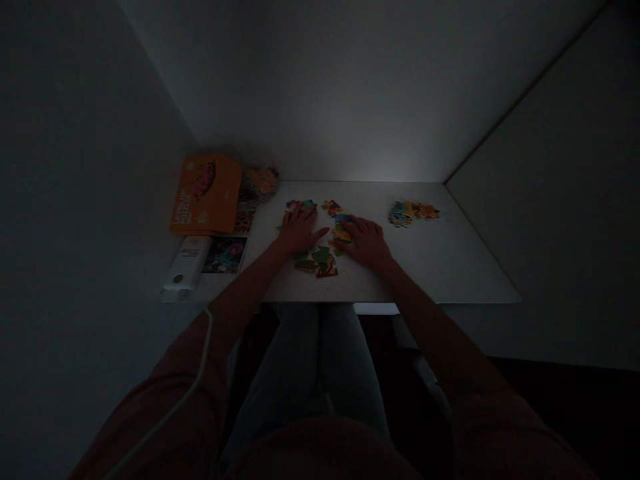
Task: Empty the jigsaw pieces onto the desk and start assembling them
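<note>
Colourful jigsaw puzzle pieces (323, 256) form a rough ring on the white table (430, 267). My left hand (299, 230) lies with its fingers spread over the pieces on the ring's left side. On the opposite side my right hand (367, 241) rests palm down, fingers apart, its fingertips on blue and yellow puzzle pieces (343, 230). Between and beyond the hands lies a red and orange piece (331, 207). Green pieces and a red-patterned one sit at the near side. Part of the ring is hidden under both hands.
A second pile of puzzle pieces (413, 213) lies at the right. On the left stand an orange puzzle box (206, 193), a clear bag (260, 181) of pieces, a dark floral picture card (225, 255) and a white device (187, 263). Walls border the table. A pale cable (205, 353) crosses my left arm.
</note>
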The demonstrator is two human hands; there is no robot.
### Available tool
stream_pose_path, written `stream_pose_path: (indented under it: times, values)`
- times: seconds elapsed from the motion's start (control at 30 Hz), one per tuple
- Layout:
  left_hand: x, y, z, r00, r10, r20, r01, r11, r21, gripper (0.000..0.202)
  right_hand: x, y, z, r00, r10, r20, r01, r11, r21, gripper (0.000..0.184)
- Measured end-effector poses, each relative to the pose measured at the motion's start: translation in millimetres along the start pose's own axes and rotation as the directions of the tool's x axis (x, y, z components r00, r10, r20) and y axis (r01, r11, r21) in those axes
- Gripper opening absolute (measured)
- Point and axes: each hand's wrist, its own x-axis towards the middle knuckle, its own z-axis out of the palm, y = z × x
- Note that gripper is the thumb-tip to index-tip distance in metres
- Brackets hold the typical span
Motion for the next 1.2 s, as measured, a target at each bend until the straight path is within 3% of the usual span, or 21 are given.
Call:
stream_pose_path:
  times: [0.23, 0.37, 0.43, 0.5, 0.57, 0.7, 0.8, 0.9, 1.03, 1.2]
  values:
    - [16.0, 5.6, -4.2, 0.974, 0.159, 0.16, -0.161, 0.987, -0.002, 0.085, -3.3, -1.4, 4.7, 0.976, 0.164, -0.14, -0.173, 0.984, -0.05, 0.092]
    - [38.5, 13.6, 2.2, 0.952, 0.272, 0.14, -0.271, 0.962, -0.027, 0.08, -2.3, -1.0, 0.8, 0.984, 0.144, -0.103, -0.147, 0.989, -0.027, 0.088]
    - [48.7, 11.7, 6.7, 0.976, 0.202, 0.084, -0.202, 0.979, -0.005, 0.082, -2.0, -0.7, -3.1, 0.991, 0.112, -0.069, -0.113, 0.994, -0.011, 0.084]
    - [56.8, 6.2, 9.1, 0.997, 0.056, 0.045, -0.057, 0.998, 0.009, 0.087, -2.0, -0.4, -6.9, 0.995, 0.079, -0.053, -0.079, 0.997, 0.011, 0.076]
    - [62.0, 0.5, 8.5, 0.997, -0.061, 0.042, 0.061, 0.998, 0.02, 0.092, -2.0, -0.1, -9.9, 0.999, 0.043, -0.034, -0.042, 0.999, 0.03, 0.068]
    - [61.5, -1.6, 2.5, 0.993, -0.09, 0.08, 0.089, 0.996, 0.022, 0.091, -1.7, 1.5, -11.8, 0.999, -0.014, 0.046, 0.013, 1.0, 0.018, 0.067]
    - [50.2, 1.4, -1.9, 0.999, 0.002, 0.051, -0.002, 1.0, 0.003, 0.078, -1.8, 3.6, -10.7, 0.999, -0.011, 0.038, 0.011, 1.0, 0.023, 0.079]
    - [25.4, -2.6, -5.1, 0.996, 0.032, -0.083, -0.034, 0.999, -0.026, 0.074, -2.2, 6.0, -9.2, 1.0, 0.005, -0.012, -0.004, 0.999, 0.053, 0.083]
    - [-28.5, -21.7, -5.8, 0.998, 0.059, -0.03, -0.06, 0.997, -0.037, 0.071, -1.9, 8.2, -7.3, 1.0, -0.005, 0.023, 0.004, 0.999, 0.035, 0.079]
    - [-92.3, -42.1, -6.4, 0.997, -0.014, -0.076, 0.014, 1.0, -0.002, 0.07, -0.4, 11.7, -3.0, 0.999, 0.02, 0.042, -0.019, 1.0, -0.025, 0.107]
